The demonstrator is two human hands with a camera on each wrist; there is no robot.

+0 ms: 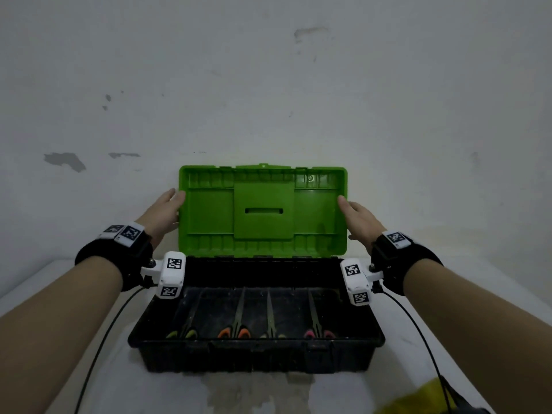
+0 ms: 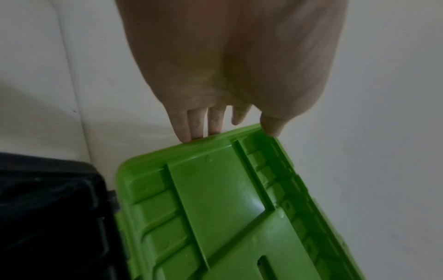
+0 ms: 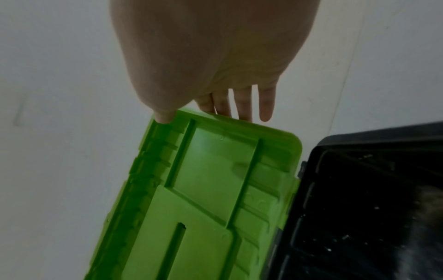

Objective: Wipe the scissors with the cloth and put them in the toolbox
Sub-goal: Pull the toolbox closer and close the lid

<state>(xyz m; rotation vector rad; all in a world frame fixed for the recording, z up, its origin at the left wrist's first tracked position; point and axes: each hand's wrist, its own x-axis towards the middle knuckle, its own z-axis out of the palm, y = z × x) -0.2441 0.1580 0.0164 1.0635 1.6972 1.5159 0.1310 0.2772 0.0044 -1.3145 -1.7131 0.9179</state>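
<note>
Yellow cloth (image 1: 418, 395) nearest, black toolbox (image 1: 257, 357) holding four scissors (image 1: 239, 321), both hands flat-fingered against green lid (image 1: 263, 210) edges

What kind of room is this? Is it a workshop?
Hard to say for sure. It looks like a plain indoor corner used as a work spot: a bare white wall with chipped, stained paint, a white table pushed against it, and an open toolbox holding scissors.

Dim flat indoor light, grey cast, wide-angle bowing at head-view edges, soft glare patch on green lid (image 2: 257, 207), black toolbox (image 1: 257, 351) interior murky, wrist views soft, close palms blurred, faint vignette
</note>
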